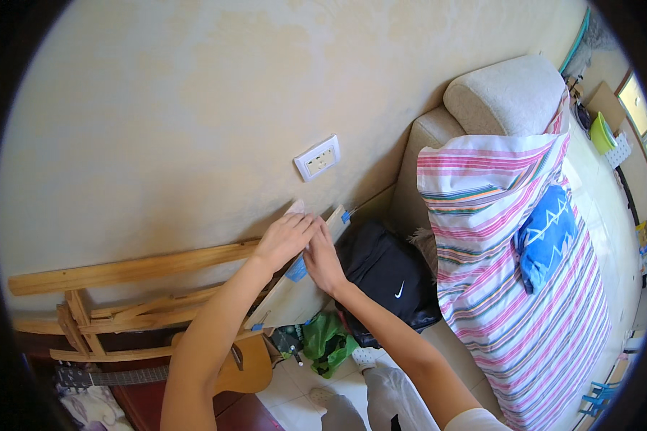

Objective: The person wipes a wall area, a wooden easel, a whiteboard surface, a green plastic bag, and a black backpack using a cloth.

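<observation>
Board (pixel 289 298) between wooden rails (pixel 136 269) and black bag (pixel 384 276), partly behind right hand (pixel 325 261), left hand (pixel 286 239) adjoining, grips unclear.

White tick-shaped emblem (pixel 400 289) on the black fabric bundle (pixel 370 258), right of centre in the lower half of the frame. From my remote station I make it out as a single curved stroke, broad and rounded at its lower left and tapering to a point at its upper right, set plainly against the dark cloth. A small yellow item (pixel 641 235) at the right edge shows coloured patches too small for me to resolve as print. I can read no words or numbers.
</observation>
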Demonstrator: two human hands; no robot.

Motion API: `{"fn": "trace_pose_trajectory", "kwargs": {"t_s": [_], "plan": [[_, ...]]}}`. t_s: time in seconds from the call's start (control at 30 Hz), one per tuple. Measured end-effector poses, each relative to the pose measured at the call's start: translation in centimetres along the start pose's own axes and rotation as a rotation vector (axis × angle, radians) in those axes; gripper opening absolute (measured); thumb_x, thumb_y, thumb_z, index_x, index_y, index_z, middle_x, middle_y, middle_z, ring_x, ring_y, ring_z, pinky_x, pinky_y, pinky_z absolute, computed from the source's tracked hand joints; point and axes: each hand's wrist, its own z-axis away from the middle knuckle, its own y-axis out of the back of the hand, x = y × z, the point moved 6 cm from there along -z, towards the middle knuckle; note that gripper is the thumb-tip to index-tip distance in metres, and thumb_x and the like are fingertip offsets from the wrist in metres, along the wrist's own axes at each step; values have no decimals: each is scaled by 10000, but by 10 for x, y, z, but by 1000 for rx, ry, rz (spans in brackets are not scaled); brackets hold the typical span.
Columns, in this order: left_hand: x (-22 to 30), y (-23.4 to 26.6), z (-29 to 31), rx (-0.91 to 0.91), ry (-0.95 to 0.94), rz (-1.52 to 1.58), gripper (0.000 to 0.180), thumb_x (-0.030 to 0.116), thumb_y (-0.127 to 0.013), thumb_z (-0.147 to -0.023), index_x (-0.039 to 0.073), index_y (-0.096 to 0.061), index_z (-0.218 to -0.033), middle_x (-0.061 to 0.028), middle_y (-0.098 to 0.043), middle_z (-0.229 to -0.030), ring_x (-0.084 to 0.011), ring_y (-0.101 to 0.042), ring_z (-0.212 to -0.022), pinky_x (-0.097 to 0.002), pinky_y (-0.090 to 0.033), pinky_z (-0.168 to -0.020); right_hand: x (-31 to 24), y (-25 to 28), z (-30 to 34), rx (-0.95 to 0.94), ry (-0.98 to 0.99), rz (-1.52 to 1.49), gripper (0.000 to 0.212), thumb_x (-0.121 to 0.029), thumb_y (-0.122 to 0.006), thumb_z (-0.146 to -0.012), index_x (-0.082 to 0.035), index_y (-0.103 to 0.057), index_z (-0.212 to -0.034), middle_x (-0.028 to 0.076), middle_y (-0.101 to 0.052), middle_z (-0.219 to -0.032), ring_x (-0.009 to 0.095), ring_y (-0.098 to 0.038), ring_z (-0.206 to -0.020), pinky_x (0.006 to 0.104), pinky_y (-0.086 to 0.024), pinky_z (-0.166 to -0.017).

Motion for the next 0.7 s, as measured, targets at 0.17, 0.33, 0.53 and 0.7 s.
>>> {"fn": "trace_pose_trajectory", "kwargs": {"t_s": [0.17,0.33,0.53,0.7], "plan": [[5,17,-11,110,-36,20,335,93,-458,-631,26,-462,-959,-83,-484,-971,-183,-456,-897,-268,-345,-804,9,29,-14,-76,-20,-38,374,84,-372,-622,40,-393,-992,216,-384,-1046,325,-336,-1012,341,-295,-841],[3,69,-44,367,-121,-89,327,94,-435,-662,38,-460,-983,-70,-464,-1022,-149,-429,-959,-262,-326,-835,-16,73,-41,303,355,421,411,72,-405,-607,58,-383,-1017,180,-383,-1080,300,-315,-1054,351,-298,-845],[-18,73,-55,439,-37,-116,365,95,-430,-670,53,-435,-1033,-42,-430,-1081,-128,-404,-999,-258,-322,-845,-14,71,-72,381,457,453,422,53,-416,-631,56,-363,-1049,152,-319,-1155,286,-284,-1084,337,-297,-853],[-31,57,-54,442,-27,-112,374,93,-444,-652,70,-446,-1026,-25,-439,-1071,-120,-412,-986,-249,-342,-824,6,50,-79,359,430,357,422,80,-409,-634,66,-353,-1052,169,-286,-1171,309,-260,-1093,354,-281,-872]]}}
